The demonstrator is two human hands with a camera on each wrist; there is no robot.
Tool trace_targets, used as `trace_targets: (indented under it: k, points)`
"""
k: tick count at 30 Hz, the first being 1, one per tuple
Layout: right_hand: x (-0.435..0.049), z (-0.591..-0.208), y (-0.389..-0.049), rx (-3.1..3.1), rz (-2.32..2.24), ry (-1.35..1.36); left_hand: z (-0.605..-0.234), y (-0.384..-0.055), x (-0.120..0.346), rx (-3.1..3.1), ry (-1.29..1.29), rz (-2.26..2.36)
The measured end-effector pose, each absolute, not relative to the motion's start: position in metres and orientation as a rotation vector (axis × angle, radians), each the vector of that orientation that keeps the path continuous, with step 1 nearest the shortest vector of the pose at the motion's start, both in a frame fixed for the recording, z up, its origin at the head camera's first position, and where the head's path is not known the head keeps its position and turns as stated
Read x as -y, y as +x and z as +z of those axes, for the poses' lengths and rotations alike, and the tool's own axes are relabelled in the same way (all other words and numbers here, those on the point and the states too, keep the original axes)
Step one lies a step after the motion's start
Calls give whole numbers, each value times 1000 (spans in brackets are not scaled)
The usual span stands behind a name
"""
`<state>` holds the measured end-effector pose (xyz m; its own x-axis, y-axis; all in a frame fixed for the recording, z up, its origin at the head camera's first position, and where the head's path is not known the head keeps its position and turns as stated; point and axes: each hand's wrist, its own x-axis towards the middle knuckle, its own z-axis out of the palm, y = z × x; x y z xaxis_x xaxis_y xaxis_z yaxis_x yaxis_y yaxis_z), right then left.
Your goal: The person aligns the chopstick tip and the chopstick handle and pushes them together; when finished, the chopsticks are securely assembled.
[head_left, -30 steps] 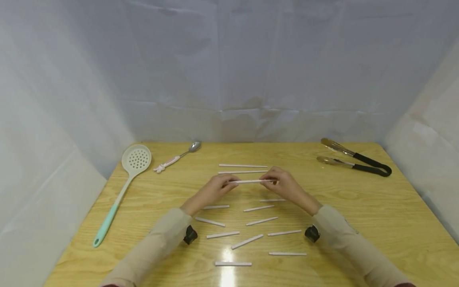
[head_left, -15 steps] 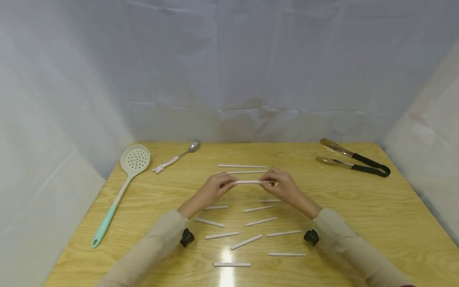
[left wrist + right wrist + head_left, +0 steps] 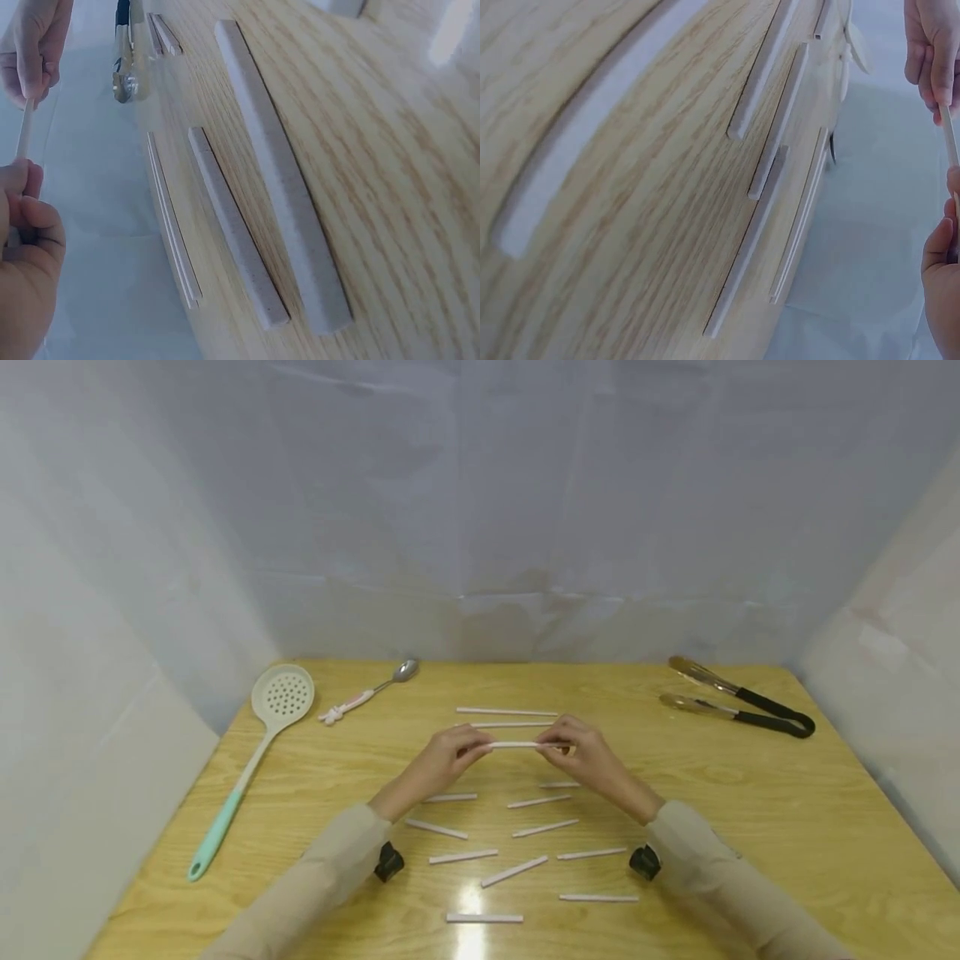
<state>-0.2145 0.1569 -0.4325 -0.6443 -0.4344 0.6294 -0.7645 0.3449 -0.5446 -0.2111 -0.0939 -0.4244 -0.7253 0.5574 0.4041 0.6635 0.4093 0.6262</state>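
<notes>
Both hands hold a thin whitish stick (image 3: 513, 744) level above the middle of the table. My left hand (image 3: 447, 758) pinches its left end between thumb and fingers, and my right hand (image 3: 587, 758) pinches the right end. A short bare stretch shows between them; the ends are partly hidden by the fingers. In the left wrist view the same stick (image 3: 25, 131) spans the gap between the two hands. Just behind it two longer pale sticks (image 3: 506, 711) lie nearly parallel. Several shorter ones, such as this slanted stick (image 3: 514, 871), lie scattered below the hands.
A slotted skimmer (image 3: 282, 693) with a mint handle lies at the left of the wooden table (image 3: 750, 827). Near the back edge are a spoon (image 3: 406, 671) with a pink figured handle and black-handled metal tongs (image 3: 772, 722) at the right. Pale sheeting (image 3: 495, 510) surrounds the table.
Both hands keep their pinch on the stick and have drifted slightly left with it. The stick has turned a little more level. The scattered sticks lie as before.
</notes>
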Motion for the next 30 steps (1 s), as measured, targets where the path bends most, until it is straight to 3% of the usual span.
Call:
trace_targets:
  k: [19,30]
  points:
    - [-176,-433,-229,2521,1161,962,-426,-222,110,2727,-1018,-1211]
    - [-179,-445,-245,2679,1072,933,-429,-238,112,2966,-843,-1186]
